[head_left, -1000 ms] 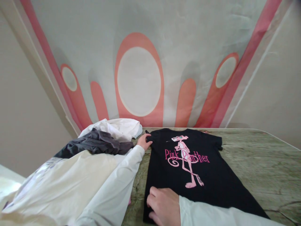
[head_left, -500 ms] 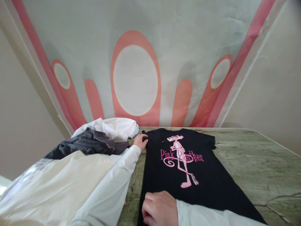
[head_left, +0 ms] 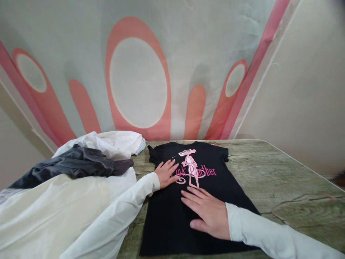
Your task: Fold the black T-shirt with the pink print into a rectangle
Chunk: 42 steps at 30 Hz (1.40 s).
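A black T-shirt (head_left: 167, 223) lies spread flat, its neck toward the wall and its hem toward me. Its front carries a pink cartoon panther and pink lettering, partly covered by my hands. My left hand (head_left: 166, 174) rests open on the upper left of the chest, fingers spread over the first letters. Lower and to the right, my right hand (head_left: 206, 212) is open with its fingers stretched out, on or just above the middle of the shirt below the panther's legs.
Left of the shirt is a heap of clothes: a cream garment (head_left: 67, 205), a dark grey one (head_left: 88, 162) and a white one (head_left: 115, 142) at the back. The wood-patterned table (head_left: 280, 180) meets a wall with a pink and orange printed hanging (head_left: 183, 46).
My left hand has left the shirt's left sleeve and moved onto the chest. My right hand has opened and moved up and right from near the hem. The view has shifted right.
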Motion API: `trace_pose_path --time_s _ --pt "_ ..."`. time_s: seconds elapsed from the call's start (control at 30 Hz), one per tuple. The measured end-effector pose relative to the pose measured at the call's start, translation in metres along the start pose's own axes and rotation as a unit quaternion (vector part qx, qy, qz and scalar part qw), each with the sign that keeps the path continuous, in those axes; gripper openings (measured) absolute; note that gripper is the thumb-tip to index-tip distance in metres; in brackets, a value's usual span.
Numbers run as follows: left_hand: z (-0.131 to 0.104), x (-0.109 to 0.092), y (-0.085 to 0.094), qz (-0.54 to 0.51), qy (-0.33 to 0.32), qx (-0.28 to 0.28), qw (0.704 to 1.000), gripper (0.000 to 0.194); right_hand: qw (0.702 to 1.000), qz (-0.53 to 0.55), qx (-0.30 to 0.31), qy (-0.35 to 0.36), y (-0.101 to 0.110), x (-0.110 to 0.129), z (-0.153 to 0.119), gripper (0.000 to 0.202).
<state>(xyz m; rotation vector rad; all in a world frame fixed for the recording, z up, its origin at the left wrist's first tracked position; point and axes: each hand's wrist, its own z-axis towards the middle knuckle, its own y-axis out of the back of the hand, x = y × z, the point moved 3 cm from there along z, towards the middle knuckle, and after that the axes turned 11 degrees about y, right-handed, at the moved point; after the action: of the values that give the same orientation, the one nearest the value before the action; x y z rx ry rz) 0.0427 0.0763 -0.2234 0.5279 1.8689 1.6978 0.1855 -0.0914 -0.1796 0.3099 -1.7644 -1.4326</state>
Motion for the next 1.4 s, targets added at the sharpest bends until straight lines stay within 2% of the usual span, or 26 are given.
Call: trace_pose_path --time_s 0.1,0.17,0.23,0.3,0.37,0.47,0.53,0.57,0.67,0.73,0.83,0.93,1.03,1.13,1.23,1.3,1.4 --pt "-0.002 -0.004 -0.001 0.025 0.004 0.007 1.0 0.064 0.998 0.038 0.024 0.044 -0.017 0.006 -0.029 0.07" --pt "-0.002 -0.003 0.001 0.029 0.006 0.019 0.999 0.064 0.991 0.095 0.044 0.083 -0.019 0.016 -0.047 0.061" --pt "-0.001 -0.003 0.003 0.032 0.007 0.025 0.999 0.065 0.977 0.156 0.086 0.118 -0.012 0.023 -0.06 0.051" --pt "-0.001 -0.003 0.003 0.036 0.007 0.03 0.999 0.065 0.967 0.19 0.109 0.129 0.004 0.02 -0.066 0.052" --pt "-0.002 -0.004 0.003 0.039 0.007 0.031 0.999 0.065 0.977 0.171 0.077 0.098 0.022 0.003 -0.063 0.061" --pt "-0.003 -0.004 0.004 0.041 0.005 0.028 0.999 0.065 0.999 0.043 -0.033 0.003 0.038 -0.048 -0.05 0.057" --pt "-0.003 -0.004 0.005 0.041 0.004 0.026 0.999 0.066 0.991 -0.053 -0.097 -0.075 0.035 -0.087 -0.042 0.058" --pt "-0.003 -0.004 0.005 0.041 0.004 0.026 0.999 0.066 0.984 -0.091 -0.106 -0.108 0.03 -0.104 -0.041 0.06" --pt "-0.002 -0.003 0.006 0.04 0.003 0.029 0.999 0.067 0.975 -0.155 -0.081 -0.138 0.009 -0.141 -0.044 0.062" --pt "-0.003 0.0 0.006 0.042 0.02 0.025 0.999 0.071 0.972 -0.177 -0.067 -0.139 0.001 -0.151 -0.053 0.062" --pt "-0.004 0.009 0.007 0.051 0.074 0.016 0.996 0.08 0.967 -0.195 -0.065 -0.15 -0.004 -0.152 -0.073 0.064" --pt "-0.004 0.019 0.014 0.065 0.123 0.015 0.99 0.086 0.96 -0.2 -0.078 -0.179 -0.002 -0.148 -0.092 0.069" --pt "-0.002 0.024 0.023 0.077 0.138 0.035 0.987 0.083 0.96 -0.179 -0.073 -0.2 0.009 -0.15 -0.1 0.072" --pt "0.002 0.019 0.029 0.077 0.126 0.012 0.989 0.075 0.963 -0.151 -0.083 -0.206 0.032 -0.16 -0.089 0.067" --pt "0.004 0.008 0.025 0.053 0.086 -0.033 0.994 0.071 0.949 -0.171 -0.148 -0.219 0.053 -0.175 -0.063 0.066" --pt "0.004 0.003 0.016 0.047 0.064 -0.034 0.996 0.068 0.951 -0.167 -0.149 -0.213 0.054 -0.187 -0.044 0.066" --pt "0.003 0.003 0.006 0.057 0.057 -0.027 0.996 0.068 0.956 -0.16 -0.106 -0.222 0.044 -0.209 -0.03 0.066"
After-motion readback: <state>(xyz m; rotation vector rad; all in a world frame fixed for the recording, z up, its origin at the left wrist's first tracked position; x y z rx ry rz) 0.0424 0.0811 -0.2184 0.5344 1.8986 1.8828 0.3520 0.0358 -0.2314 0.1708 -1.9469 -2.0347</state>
